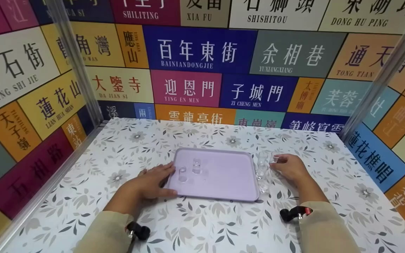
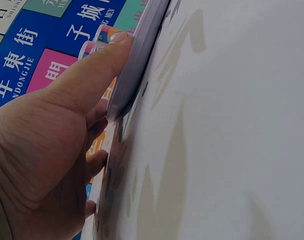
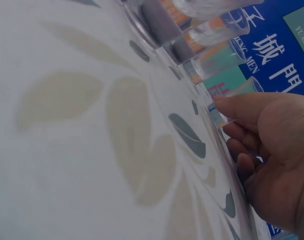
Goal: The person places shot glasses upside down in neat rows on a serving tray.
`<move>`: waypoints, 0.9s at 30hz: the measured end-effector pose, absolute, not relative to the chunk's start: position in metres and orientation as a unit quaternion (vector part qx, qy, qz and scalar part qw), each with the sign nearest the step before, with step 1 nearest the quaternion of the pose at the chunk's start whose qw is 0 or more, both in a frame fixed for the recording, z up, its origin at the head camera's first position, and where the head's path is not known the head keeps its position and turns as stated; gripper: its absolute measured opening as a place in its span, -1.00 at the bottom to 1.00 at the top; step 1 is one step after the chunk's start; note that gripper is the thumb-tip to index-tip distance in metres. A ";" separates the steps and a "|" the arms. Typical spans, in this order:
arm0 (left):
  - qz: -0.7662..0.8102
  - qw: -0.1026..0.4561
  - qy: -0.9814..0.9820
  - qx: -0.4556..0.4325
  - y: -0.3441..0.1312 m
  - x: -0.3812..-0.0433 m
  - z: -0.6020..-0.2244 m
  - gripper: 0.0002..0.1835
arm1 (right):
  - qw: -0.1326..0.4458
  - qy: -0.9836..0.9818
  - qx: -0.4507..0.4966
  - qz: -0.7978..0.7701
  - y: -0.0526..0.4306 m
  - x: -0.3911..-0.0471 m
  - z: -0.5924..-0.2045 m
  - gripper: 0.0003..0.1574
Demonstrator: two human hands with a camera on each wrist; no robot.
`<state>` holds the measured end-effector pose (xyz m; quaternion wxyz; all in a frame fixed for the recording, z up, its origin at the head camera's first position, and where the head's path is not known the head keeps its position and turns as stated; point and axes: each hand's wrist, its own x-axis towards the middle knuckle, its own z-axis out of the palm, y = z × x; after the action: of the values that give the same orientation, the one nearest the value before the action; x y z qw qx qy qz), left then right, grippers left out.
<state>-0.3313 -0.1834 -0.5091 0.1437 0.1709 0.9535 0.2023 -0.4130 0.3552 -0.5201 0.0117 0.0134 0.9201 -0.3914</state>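
Head view: lilac tray (image 1: 220, 175) flat on the floral tabletop (image 1: 202, 225). Two small clear glasses (image 1: 189, 169) stand on its left half. Left hand (image 1: 151, 184) rests at the tray's left edge, fingers straight, thumb along the near corner; it steadies, not grips. Right hand (image 1: 290, 168) is just right of the tray, fingers curled on one glass (image 1: 275, 159). More loose glasses (image 1: 262, 172) stand in a row between that hand and the tray's right rim; count looks like three or four, hard to tell through the clear glass.

Left wrist view: thumb (image 2: 99, 65) pressed flat against the tray rim (image 2: 137, 60).

Right wrist view: fingertips (image 3: 232, 107) pinch a glass (image 3: 232, 102) low on the tabletop; others stand in line beyond it.

Judgement: two glasses placed, one in hand, the row not yet moved.
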 end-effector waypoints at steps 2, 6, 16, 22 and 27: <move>0.202 0.145 0.953 0.172 -0.183 -0.331 -0.508 0.18 | 0.009 0.920 0.019 -0.391 0.356 -0.412 -0.519 -0.26; 0.200 0.145 0.953 0.174 -0.182 -0.331 -0.507 0.18 | -0.001 0.914 0.028 -0.404 0.359 -0.411 -0.518 -0.28; 0.208 0.149 0.953 0.166 -0.180 -0.332 -0.506 0.18 | 0.009 0.868 0.078 -0.491 0.352 -0.404 -0.496 -0.23; 0.207 0.148 0.953 0.163 -0.180 -0.331 -0.506 0.17 | 0.006 0.846 0.080 -0.527 0.339 -0.400 -0.478 -0.14; 0.205 0.156 0.954 0.150 -0.180 -0.332 -0.506 0.19 | -0.005 0.832 0.056 -0.552 0.322 -0.398 -0.467 -0.14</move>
<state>-0.3315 -0.1800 -0.5055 0.1559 0.1502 0.9544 0.2053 -0.3977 0.3224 -0.4671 -0.0048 0.0557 0.8322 -0.5516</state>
